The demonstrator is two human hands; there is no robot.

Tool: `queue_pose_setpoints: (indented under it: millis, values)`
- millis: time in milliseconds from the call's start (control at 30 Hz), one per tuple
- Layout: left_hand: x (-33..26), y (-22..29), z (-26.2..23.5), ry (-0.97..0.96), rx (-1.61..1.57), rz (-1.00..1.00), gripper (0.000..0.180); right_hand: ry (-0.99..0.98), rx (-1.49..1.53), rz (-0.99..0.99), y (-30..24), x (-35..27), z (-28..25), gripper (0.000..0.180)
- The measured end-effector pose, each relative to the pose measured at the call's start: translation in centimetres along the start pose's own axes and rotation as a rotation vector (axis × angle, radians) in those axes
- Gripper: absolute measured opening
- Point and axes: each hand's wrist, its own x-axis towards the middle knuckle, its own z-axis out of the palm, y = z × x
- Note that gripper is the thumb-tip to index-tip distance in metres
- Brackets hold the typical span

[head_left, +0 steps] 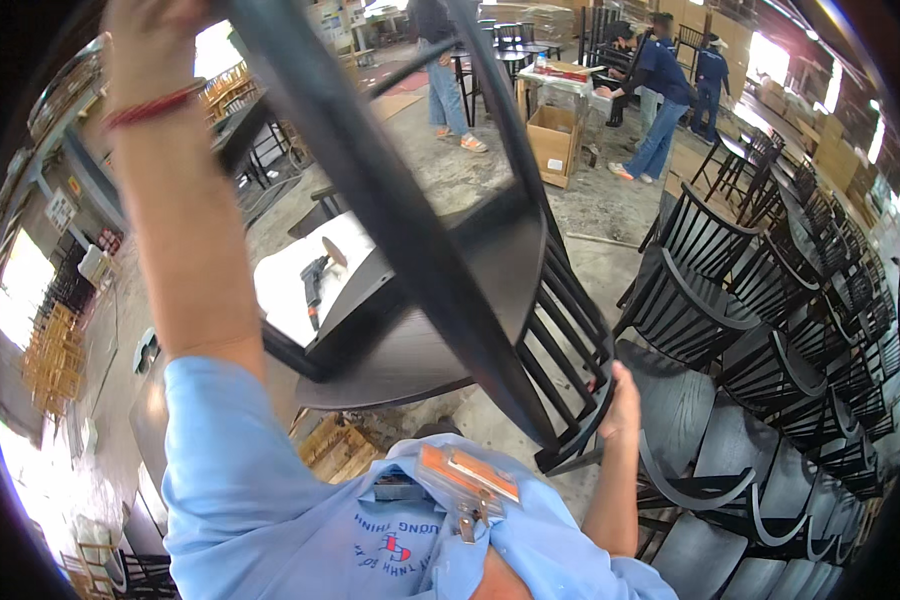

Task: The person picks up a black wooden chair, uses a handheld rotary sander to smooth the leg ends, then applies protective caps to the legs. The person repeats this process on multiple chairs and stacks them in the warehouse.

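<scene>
A black wooden chair [370, 370] with a slatted back is held up in front of me, tilted, its legs reaching towards the top of the picture. My left hand [155, 45] is raised at the upper left, closed at the chair's leg, with its fingers partly cut off by the picture's edge. Lower down, my right hand [622, 405] grips the curved top rail of the back. Behind the chair, a black power tool [313, 285] lies on a white surface [280, 280].
Rows of black chairs [690, 230] crowd the right side. A cardboard box [552, 140] stands beside a work table [570, 78] farther off, where a person in dark blue [662, 75] leans over. Another person's jeans [448, 95] show nearby. Light wooden frames [55, 350] stand at the far left.
</scene>
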Motion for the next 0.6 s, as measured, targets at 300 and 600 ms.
queue_pose_setpoints:
  millis: [300,600]
  values:
    - [3.6,-24.0,7.6,-0.371,-0.387,-0.531,0.005,0.239,0.072,0.116,12.7,13.0,0.9,0.038]
    - [-0.1,-52.0,4.7,-0.385,-0.509,-0.716,0.014,0.245,-0.669,0.486,11.6,24.7,1.9,0.056]
